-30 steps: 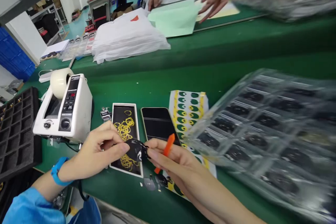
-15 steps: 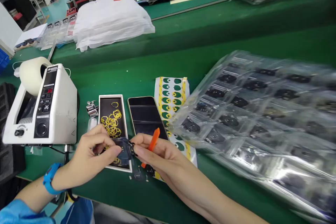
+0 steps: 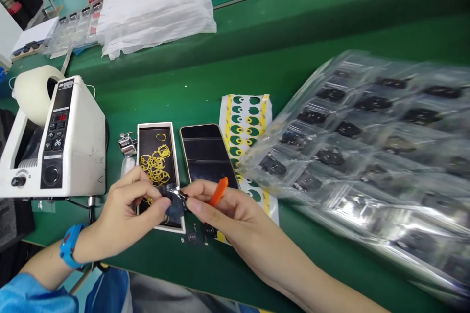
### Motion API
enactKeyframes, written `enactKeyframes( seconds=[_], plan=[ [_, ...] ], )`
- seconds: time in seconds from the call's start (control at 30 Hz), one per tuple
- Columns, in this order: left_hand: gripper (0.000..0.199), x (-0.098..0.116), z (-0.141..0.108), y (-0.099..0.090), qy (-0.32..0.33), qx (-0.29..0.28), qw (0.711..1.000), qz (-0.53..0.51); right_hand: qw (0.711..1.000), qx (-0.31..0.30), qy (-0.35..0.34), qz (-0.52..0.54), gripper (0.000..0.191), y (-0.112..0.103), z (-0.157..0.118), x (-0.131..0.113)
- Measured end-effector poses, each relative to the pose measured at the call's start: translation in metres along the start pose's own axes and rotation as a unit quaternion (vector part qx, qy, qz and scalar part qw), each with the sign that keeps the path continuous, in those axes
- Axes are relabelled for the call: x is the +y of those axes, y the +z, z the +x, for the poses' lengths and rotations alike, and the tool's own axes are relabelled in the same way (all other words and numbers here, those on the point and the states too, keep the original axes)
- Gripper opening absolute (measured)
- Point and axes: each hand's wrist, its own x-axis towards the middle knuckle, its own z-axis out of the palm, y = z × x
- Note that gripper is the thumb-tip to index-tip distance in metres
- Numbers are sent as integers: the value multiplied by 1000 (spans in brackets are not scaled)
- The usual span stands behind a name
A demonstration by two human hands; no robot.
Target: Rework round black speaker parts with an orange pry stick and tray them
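Note:
A small dark part with clear film and a shiny patch (image 3: 174, 209) is held up between both hands over the near end of a shallow tray. My left hand (image 3: 128, 215) pinches its left edge between thumb and fingers. At its right edge, the thumb and fingertips of my right hand (image 3: 235, 215) are closed. An orange pointed stick (image 3: 219, 191) also sits in my right hand, its tip sticking up past the fingers. The white-rimmed tray (image 3: 177, 156) contains many thin yellow rings (image 3: 156, 168). Below the hands, another small dark part (image 3: 193, 237) lies on the table.
A white tape dispenser (image 3: 81, 146) stands at the left. Beside the tray are a metal tally counter (image 3: 127, 145), a smartphone (image 3: 205, 151) and a yellow-white sticker sheet (image 3: 245, 113). Clear pocket sheets with dark parts (image 3: 348, 156) cover the right. White bags (image 3: 157, 10) are stacked behind.
The camera view has shifted slightly, so the background sits higher. The dark part has tilted between my fingers and now shows a bright glint. Both hands keep their pinch.

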Motion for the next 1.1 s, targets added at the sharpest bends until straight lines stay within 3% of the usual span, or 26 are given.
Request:
enactKeyframes(
  seconds=[0.2, 0.4, 0.5, 0.6, 0.73, 0.93, 1.1],
  plan=[
    [19, -2, -3, 2, 35, 23, 997, 71, 999, 6, -19, -30, 53, -1, 0, 0],
    [21, -1, 1, -3, 27, 38, 994, 101, 998, 37, -42, -12, 48, -2, 0, 0],
    [18, -1, 1, -4, 46, 85, 991, 91, 998, 51, -43, -6, 47, -2, -1, -2],
    [10, -3, 0, -2, 111, 132, 982, 78, 999, 31, -30, -11, 48, 0, -1, -2],
    [8, -8, -1, 2, 185, 83, 975, 92, 1000, -20, -11, 4, 52, 5, -2, -1],
    [19, -17, 2, 5, 193, -5, 980, 40, 998, -29, -6, 57, 50, 8, -5, -1],
    [34, -19, -1, 10, 199, -16, 978, 61, 994, -53, -3, 96, 43, 10, -6, 1]
  ],
)
